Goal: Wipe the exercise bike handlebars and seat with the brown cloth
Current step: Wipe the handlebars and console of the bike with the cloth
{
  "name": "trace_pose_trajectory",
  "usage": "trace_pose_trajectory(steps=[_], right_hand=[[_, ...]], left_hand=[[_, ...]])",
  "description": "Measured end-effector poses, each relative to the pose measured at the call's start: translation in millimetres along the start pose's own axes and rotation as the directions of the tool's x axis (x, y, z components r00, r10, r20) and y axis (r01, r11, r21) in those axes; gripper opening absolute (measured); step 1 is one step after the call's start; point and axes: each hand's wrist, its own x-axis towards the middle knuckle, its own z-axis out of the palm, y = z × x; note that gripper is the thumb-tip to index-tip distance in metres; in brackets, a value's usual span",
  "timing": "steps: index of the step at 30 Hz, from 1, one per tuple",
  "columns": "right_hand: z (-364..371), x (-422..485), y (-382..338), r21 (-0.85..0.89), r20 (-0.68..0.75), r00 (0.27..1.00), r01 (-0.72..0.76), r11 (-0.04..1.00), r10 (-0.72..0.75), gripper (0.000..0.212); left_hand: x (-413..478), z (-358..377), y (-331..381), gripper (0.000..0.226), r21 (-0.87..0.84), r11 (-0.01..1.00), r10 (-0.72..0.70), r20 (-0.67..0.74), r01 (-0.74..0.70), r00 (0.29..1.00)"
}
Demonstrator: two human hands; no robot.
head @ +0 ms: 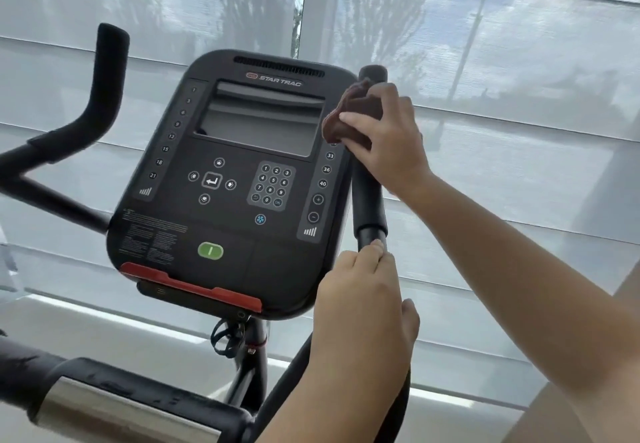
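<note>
Head view: closest is the low bar (104, 404) with a shiny silver patch. Just above it, the left hand (360, 304) is curled round the bottom of the right handlebar (369, 196) and holds it. Higher up, the right hand (388, 141) grips the brown cloth (349, 113) and presses it on the same handlebar, near the top.

The cloth is all bunched up, so it may rub only a small spot and miss the far side and the tip. One loose end hangs right by the panel (235, 165), and it looks like it touches the edge, though that part is blurry. A big swipe could bump a button there. The bit under the left hand gets no wipe unless that hand moves.

Farther back, the left handlebar (104, 72) stands well apart with no cloth on it, and it could be forgotten. The seat is not in view. Behind it all is the window blind (502, 79).
</note>
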Motion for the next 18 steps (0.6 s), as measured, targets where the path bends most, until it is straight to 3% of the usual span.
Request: trace_pose_trajectory(steps=[2, 4, 6, 10, 15, 18], right_hand=[[-1, -37, -1, 0.182, 0.057, 0.996, -0.079, 0.980, 0.070, 0.028], [-8, -70, -3, 0.391, 0.090, 0.967, -0.255, 0.884, 0.239, 0.027], [-16, -90, -6, 0.507, 0.118, 0.941, -0.333, 0.795, 0.319, 0.027], [-28, -86, -5, 0.481, 0.248, 0.956, -0.260, 0.837, 0.154, 0.029], [-27, -72, -14, 0.448, 0.263, 0.933, -0.343, 0.826, 0.245, 0.029], [-39, -103, -23, 0.500, 0.279, 0.947, -0.283, 0.818, 0.158, 0.029]], left_hand=[[-1, 0, 0, 0.042, -0.001, 1.000, -0.004, -0.001, 0.004, 1.000], [-4, -3, 3, 0.042, -0.015, 1.000, 0.001, -0.008, -0.001, 1.000], [-6, -4, 9, 0.042, -0.035, 0.999, 0.010, 0.003, -0.010, 1.000], [-13, -15, 12, 0.039, 0.019, 0.998, 0.056, 0.051, -0.057, 0.997], [-42, -38, -2, 0.040, 0.088, 0.994, 0.060, 0.062, -0.066, 0.996], [-57, -41, -9, 0.051, 0.017, 0.999, 0.044, 0.084, -0.046, 0.996]])
